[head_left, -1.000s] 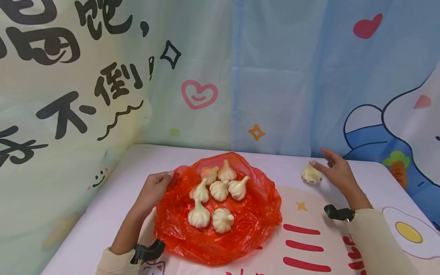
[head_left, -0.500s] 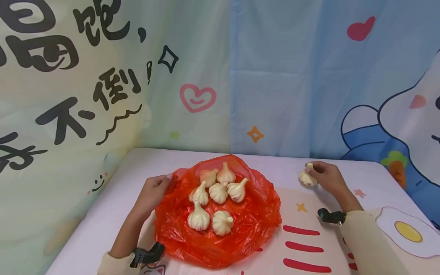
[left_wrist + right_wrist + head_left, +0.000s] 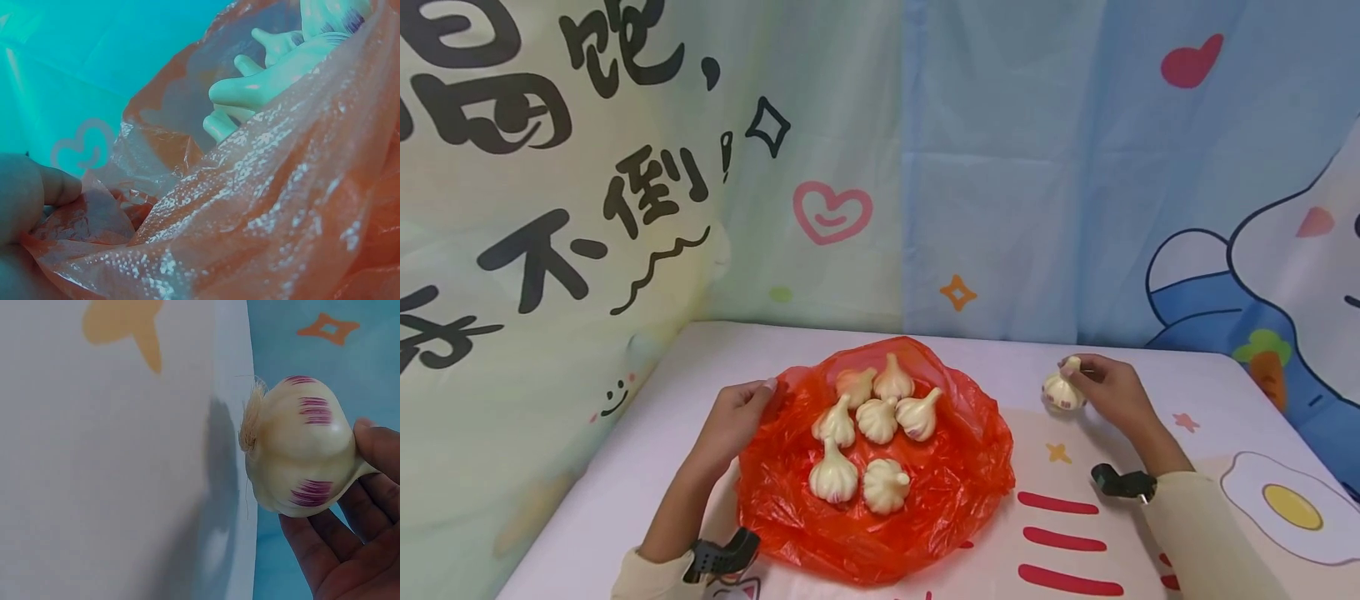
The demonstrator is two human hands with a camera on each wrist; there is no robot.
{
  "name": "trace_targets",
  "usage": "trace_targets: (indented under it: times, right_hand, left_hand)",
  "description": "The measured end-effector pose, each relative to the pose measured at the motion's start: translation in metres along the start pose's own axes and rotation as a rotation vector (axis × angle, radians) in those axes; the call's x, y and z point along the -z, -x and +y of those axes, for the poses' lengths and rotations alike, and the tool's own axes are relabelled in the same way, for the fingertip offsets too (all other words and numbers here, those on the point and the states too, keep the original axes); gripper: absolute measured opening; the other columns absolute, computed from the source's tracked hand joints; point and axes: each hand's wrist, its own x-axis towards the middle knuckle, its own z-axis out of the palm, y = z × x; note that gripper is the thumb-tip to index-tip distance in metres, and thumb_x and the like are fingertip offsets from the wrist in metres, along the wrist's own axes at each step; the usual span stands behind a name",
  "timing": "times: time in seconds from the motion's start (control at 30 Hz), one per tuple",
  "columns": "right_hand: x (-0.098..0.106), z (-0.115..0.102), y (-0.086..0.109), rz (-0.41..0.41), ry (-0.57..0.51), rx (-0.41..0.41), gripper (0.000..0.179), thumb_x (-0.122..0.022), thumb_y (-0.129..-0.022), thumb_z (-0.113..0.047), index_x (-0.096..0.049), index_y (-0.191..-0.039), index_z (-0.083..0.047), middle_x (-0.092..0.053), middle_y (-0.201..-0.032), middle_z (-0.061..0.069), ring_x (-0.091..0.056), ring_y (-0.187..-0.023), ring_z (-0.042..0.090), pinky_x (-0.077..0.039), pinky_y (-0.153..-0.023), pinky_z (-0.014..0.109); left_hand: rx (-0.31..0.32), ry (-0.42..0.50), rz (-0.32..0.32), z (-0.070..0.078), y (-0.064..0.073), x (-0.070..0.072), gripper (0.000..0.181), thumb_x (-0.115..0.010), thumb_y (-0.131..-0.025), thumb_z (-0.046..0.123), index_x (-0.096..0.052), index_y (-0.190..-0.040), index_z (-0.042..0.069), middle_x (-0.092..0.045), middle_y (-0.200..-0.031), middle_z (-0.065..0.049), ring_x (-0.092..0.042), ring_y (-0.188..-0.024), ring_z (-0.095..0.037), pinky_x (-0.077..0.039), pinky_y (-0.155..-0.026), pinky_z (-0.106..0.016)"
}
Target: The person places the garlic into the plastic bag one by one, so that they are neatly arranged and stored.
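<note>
My left hand (image 3: 739, 419) pinches the left rim of a thin red plastic bag (image 3: 940, 492), which lies spread wide on the table. Inside it sit several garlic bulbs (image 3: 833, 473), pale with long stems. In the left wrist view, the bag's crinkled edge (image 3: 94, 219) is caught between thumb and fingers. Over at the back right, my right hand (image 3: 1116, 392) grips one garlic bulb (image 3: 1063, 392) by its stem. The right wrist view shows that bulb (image 3: 306, 444) with purple streaks and a tuft of dry roots, its shadow falling on the table.
The white table (image 3: 737, 346) carries printed patterns, with a fried egg (image 3: 1291, 505) at the right. A printed curtain (image 3: 992, 183) hangs right behind the back edge and along the left side. Each wrist wears a dark camera mount (image 3: 724, 553).
My right hand has come down onto the lone garlic bulb, closed its fingers round the stem and shifted it slightly left. The left hand stays at the bag's rim.
</note>
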Motion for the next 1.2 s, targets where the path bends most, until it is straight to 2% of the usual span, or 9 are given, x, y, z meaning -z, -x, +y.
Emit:
trace_targets:
  times: [0.1, 0.23, 0.37, 0.53, 0.73, 0.87, 1.07, 1.2]
  right_hand:
    - [-0.002, -0.004, 0.002, 0.012, 0.011, -0.003, 0.059, -0.055, -0.096, -0.048, -0.054, -0.134, -0.002, -0.052, -0.135, 0.024, -0.046, -0.125, 0.043, -0.052, -0.089, 0.048]
    - [-0.002, -0.011, 0.005, 0.013, 0.013, 0.042, 0.056, -0.054, -0.097, -0.047, -0.055, -0.133, -0.002, -0.053, -0.133, 0.025, -0.048, -0.124, 0.043, -0.049, -0.091, 0.05]
    - [-0.002, -0.02, 0.008, 0.01, -0.016, 0.105, 0.054, -0.053, -0.099, -0.044, -0.056, -0.131, -0.002, -0.054, -0.131, 0.025, -0.049, -0.121, 0.044, -0.046, -0.093, 0.052]
    - [-0.006, -0.035, 0.01, 0.005, -0.073, 0.145, 0.052, -0.055, -0.098, -0.044, -0.058, -0.13, -0.004, -0.057, -0.128, 0.021, -0.052, -0.117, 0.039, -0.049, -0.091, 0.051]
    - [-0.006, -0.048, 0.015, -0.016, -0.096, 0.211, 0.054, -0.054, -0.098, -0.045, -0.057, -0.13, -0.003, -0.059, -0.127, 0.02, -0.054, -0.118, 0.039, -0.048, -0.091, 0.046]
    - [-0.006, -0.056, 0.019, -0.03, -0.103, 0.221, 0.053, -0.055, -0.097, -0.045, -0.059, -0.13, -0.004, -0.061, -0.125, 0.018, -0.055, -0.117, 0.036, -0.049, -0.091, 0.043]
    - [-0.004, -0.069, 0.024, -0.035, -0.107, 0.282, 0.05, -0.056, -0.098, -0.042, -0.059, -0.129, -0.004, -0.062, -0.124, 0.017, -0.056, -0.114, 0.035, -0.049, -0.09, 0.047]
    - [-0.003, -0.082, 0.029, -0.03, -0.109, 0.337, 0.046, -0.057, -0.098, -0.038, -0.06, -0.127, -0.004, -0.063, -0.122, 0.016, -0.058, -0.112, 0.035, -0.051, -0.088, 0.042]
  left_hand:
    - [-0.003, -0.002, 0.002, -0.001, 0.0, 0.0, 0.047, -0.043, -0.104, 0.039, -0.068, -0.098, 0.0, -0.068, -0.089, -0.016, -0.064, -0.077, -0.029, -0.058, -0.07, -0.036]
    - [-0.005, 0.014, -0.006, 0.0, 0.001, 0.0, 0.047, -0.043, -0.104, 0.04, -0.068, -0.099, 0.0, -0.068, -0.09, -0.017, -0.065, -0.077, -0.03, -0.058, -0.07, -0.037]
    - [0.003, 0.037, -0.011, 0.001, 0.002, 0.0, 0.047, -0.045, -0.103, 0.041, -0.068, -0.101, 0.0, -0.068, -0.092, -0.017, -0.066, -0.078, -0.032, -0.058, -0.071, -0.038]
    - [0.005, 0.035, -0.009, 0.001, 0.002, 0.0, 0.047, -0.045, -0.103, 0.041, -0.068, -0.103, 0.0, -0.069, -0.094, -0.017, -0.066, -0.079, -0.031, -0.058, -0.071, -0.038]
    - [0.007, 0.033, -0.007, 0.0, 0.001, 0.0, 0.046, -0.045, -0.103, 0.04, -0.069, -0.102, 0.0, -0.069, -0.094, -0.016, -0.066, -0.079, -0.03, -0.058, -0.071, -0.037]
    - [0.004, 0.02, -0.005, 0.0, 0.0, -0.001, 0.046, -0.044, -0.104, 0.039, -0.069, -0.101, 0.0, -0.069, -0.093, -0.016, -0.066, -0.079, -0.029, -0.058, -0.071, -0.037]
    - [0.009, 0.011, -0.001, 0.0, 0.0, -0.001, 0.045, -0.045, -0.103, 0.039, -0.07, -0.103, 0.001, -0.069, -0.095, -0.015, -0.067, -0.08, -0.029, -0.058, -0.073, -0.036]
    - [0.013, 0.014, -0.004, 0.0, 0.0, -0.002, 0.047, -0.045, -0.103, 0.041, -0.069, -0.102, 0.001, -0.069, -0.095, -0.015, -0.067, -0.08, -0.029, -0.058, -0.073, -0.037]
